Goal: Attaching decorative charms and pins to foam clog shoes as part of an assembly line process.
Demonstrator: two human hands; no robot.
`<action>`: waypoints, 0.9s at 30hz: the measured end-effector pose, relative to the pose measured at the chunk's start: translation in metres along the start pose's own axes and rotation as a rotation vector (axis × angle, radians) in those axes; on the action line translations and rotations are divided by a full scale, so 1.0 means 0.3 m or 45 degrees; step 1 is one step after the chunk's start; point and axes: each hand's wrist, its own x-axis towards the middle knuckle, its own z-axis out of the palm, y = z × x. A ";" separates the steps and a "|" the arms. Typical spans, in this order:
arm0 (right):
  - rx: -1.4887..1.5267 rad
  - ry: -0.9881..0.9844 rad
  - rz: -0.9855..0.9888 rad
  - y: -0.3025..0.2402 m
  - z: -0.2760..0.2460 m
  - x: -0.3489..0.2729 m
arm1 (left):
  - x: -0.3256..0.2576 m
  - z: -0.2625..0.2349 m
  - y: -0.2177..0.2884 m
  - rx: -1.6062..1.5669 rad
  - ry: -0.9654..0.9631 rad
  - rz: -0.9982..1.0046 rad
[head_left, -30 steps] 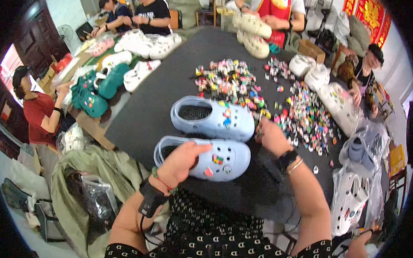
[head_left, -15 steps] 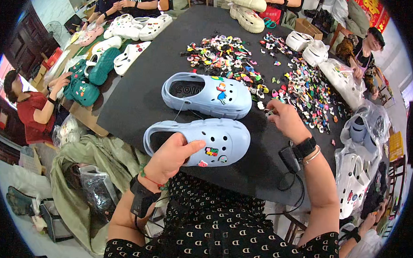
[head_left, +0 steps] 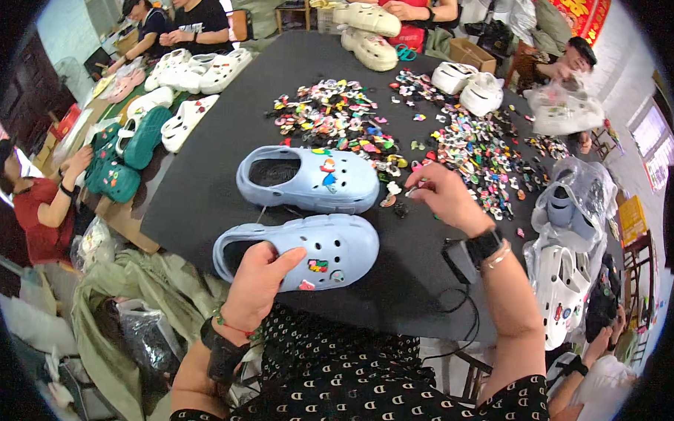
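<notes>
My left hand (head_left: 254,282) grips the nearer light blue clog (head_left: 354,241), thumb on its upper and fingers down inside the opening. A few small charms sit on that clog's side, and several of its holes are bare. Beyond it lies the matching blue clog (head_left: 356,183), with a cartoon figure charm on its top; a thin cord links the two. To the right of the clogs, my right hand (head_left: 450,203) pinches a small pale shoe charm (head_left: 410,191) between thumb and fingertips. Loose charms lie just past these fingers.
Heaps of colourful charms (head_left: 473,148) spread over the black table (head_left: 204,183). White clogs (head_left: 480,94) and cream clogs (head_left: 369,48) stand at its far side. Bagged clogs (head_left: 567,211) line the right edge. A cable (head_left: 473,319) hangs by my right wrist. Co-workers sit around.
My view has shifted, so the table sits lower and further left. My right hand has drawn slightly back from the charm heap. At the far right, a co-worker has lifted a bagged white clog.
</notes>
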 end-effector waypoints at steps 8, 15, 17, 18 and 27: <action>0.227 -0.374 -0.269 -0.357 0.078 0.015 | 0.013 -0.003 -0.004 0.022 -0.101 -0.006; 0.120 -0.594 -0.490 -0.448 0.216 0.088 | -0.004 -0.012 -0.013 0.090 -0.173 0.117; 0.048 -0.633 -0.516 -0.453 0.239 0.098 | -0.005 -0.013 -0.025 0.092 -0.171 0.139; 0.047 -0.635 -0.516 -0.455 0.241 0.102 | -0.006 -0.013 -0.029 0.096 -0.173 0.159; -0.191 -0.784 -0.509 -0.467 0.260 0.155 | -0.030 -0.023 -0.039 0.371 -0.192 0.135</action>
